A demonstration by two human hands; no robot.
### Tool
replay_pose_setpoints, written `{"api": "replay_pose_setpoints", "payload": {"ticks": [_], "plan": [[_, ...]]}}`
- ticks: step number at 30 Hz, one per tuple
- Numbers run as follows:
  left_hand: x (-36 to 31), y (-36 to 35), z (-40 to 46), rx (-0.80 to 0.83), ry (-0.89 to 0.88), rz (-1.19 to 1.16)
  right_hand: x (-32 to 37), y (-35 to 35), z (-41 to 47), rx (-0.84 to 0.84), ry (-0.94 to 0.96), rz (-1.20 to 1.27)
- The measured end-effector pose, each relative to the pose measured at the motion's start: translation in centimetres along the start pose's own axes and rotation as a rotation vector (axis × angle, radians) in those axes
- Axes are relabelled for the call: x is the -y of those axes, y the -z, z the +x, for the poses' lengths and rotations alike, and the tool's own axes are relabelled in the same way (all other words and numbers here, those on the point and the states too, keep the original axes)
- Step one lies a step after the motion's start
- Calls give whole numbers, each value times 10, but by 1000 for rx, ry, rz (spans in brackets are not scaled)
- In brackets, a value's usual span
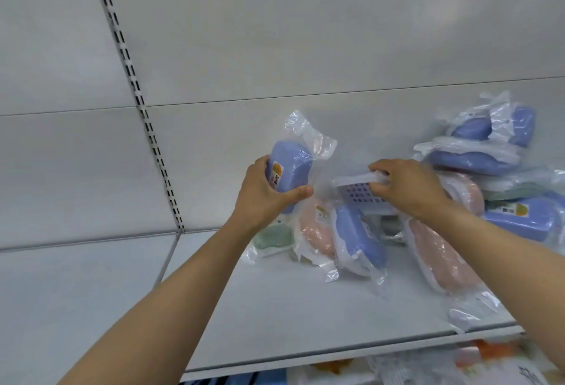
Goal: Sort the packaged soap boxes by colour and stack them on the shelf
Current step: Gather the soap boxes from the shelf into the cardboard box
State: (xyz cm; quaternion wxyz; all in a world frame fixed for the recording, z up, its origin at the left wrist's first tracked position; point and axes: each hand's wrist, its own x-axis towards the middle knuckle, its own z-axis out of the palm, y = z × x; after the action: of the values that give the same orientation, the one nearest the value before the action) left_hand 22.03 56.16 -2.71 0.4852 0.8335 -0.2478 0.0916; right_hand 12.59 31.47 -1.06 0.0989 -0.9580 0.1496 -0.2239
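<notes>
My left hand [266, 192] grips a blue soap box [290, 167] in clear plastic wrap, held upright above the shelf [275, 317]. My right hand [409, 186] pinches the wrap of another blue box [357, 195] with a perforated face, lifted over the pile. Below lie a green box [273, 236], a pink box [315, 232] and a blue box [357, 238]. A long pink box [443, 256] lies under my right forearm. At the right, blue boxes [477, 158] sit stacked on pink and green ones.
The white shelf runs left, bare of goods, to a slotted upright [143, 115] in the back panel. Its front edge [336, 351] crosses the lower frame. Blurred packaged goods [428, 366] show on the level below.
</notes>
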Motion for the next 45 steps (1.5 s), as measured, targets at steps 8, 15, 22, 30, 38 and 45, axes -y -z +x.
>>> {"api": "replay_pose_setpoints", "payload": {"ticks": [8,15,22,30,38,45], "plan": [[28,88,-56,-195,17,14,75,28,-23,-272,96,103],[84,214,-124,-289,83,192,223,2,-68,-221,202,288],[161,376,-218,-344,178,364,398,-50,-135,-142,289,400],[277,532,-356,-361,401,396,595,-145,-243,148,381,538],[408,618,-509,-355,849,338,730,-288,-365,674,386,597],[519,613,-610,-231,1284,348,803,-385,-463,970,511,489]]}}
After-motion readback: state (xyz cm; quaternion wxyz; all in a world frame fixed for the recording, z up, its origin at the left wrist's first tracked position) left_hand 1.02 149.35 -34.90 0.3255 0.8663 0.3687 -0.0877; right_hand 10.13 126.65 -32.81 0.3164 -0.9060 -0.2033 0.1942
